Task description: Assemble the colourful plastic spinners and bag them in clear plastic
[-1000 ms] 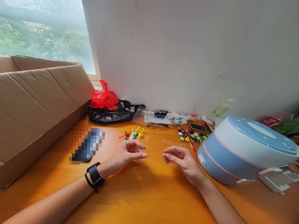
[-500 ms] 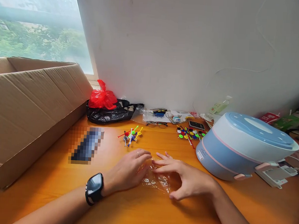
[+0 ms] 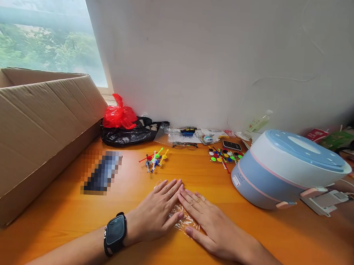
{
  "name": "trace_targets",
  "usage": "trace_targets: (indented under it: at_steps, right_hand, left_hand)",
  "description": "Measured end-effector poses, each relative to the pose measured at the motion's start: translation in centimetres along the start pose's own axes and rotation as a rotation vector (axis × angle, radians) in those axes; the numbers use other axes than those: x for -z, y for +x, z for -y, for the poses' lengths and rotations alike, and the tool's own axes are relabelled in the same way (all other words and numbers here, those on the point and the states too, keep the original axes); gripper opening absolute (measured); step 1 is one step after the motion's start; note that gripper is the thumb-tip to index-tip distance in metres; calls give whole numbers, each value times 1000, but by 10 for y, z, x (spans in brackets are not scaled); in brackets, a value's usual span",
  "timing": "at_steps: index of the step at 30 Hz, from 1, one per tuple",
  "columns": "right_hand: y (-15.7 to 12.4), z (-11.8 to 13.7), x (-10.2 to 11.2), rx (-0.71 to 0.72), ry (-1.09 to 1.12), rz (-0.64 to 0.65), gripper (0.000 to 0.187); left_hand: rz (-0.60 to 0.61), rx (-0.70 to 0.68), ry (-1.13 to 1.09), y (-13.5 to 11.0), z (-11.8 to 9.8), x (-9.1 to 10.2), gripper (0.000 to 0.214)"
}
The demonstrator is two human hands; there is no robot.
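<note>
A clear, crinkled plastic bag (image 3: 182,217) lies on the wooden table, partly hidden beneath both hands. My left hand (image 3: 158,208), with a ring and a black watch (image 3: 115,234) on the wrist, rests flat over the bag's left part, fingers stretched forward. My right hand (image 3: 209,219) lies flat over its right part, thumb out to the side. The fingertips of the two hands meet near the bag's far edge. Beyond them sits a small cluster of coloured plastic pieces (image 3: 154,160), red, green, yellow, white and blue.
At left stands a large cardboard box (image 3: 40,129), beside a blurred-out dark object (image 3: 102,174). Red (image 3: 120,115) and black bags (image 3: 126,135) lie by the wall, with glasses (image 3: 184,145) nearby. More coloured pieces (image 3: 223,155) lie next to a blue-and-white lunch box (image 3: 281,173) at right.
Both hands have flattened from curved, raised fingers onto the plastic bag. My right fingers have come down and straightened, and the bag is pressed flatter. The view shifted slightly.
</note>
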State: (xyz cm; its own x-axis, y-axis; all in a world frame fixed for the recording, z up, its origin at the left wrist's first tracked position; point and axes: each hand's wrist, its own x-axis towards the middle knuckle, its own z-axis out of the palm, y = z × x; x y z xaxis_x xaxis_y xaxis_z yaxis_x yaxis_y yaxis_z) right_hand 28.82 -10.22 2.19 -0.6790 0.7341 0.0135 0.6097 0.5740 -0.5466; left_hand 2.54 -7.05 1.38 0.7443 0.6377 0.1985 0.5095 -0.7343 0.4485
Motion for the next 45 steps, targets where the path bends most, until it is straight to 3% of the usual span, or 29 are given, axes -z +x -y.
trace_targets:
  at_steps: [5,10,16,27,31,35,38,42,45]
  right_hand:
    - [-29,-16,10,-146,-39,-111,67]
    - [-47,-24,-4,-151,-58,-250,58]
    - [-52,-21,-8,-178,-83,-226,57]
    - [-49,-24,23,-129,-68,-169,55]
    - [-44,-24,30,-108,-114,-172,49]
    - [-33,-11,25,10,-92,-254,40]
    - [-25,-2,18,94,-29,-155,45]
    - [-22,0,8,62,-70,-164,45]
    - [-24,0,5,32,-109,-209,38]
  left_hand:
    - [20,-52,34,1,2,6,72]
    - [-21,-159,18,0,-16,2,77]
    - [122,-186,-71,-10,-39,-9,91]
    - [174,-203,-148,-12,-35,1,93]
    - [174,-283,-227,-5,-27,7,83]
    - [174,-418,-348,3,-29,10,51]
    - [173,-467,-368,4,-34,8,36]
    - [105,-392,-245,3,-32,5,21]
    - [11,-268,-164,4,-24,3,24]
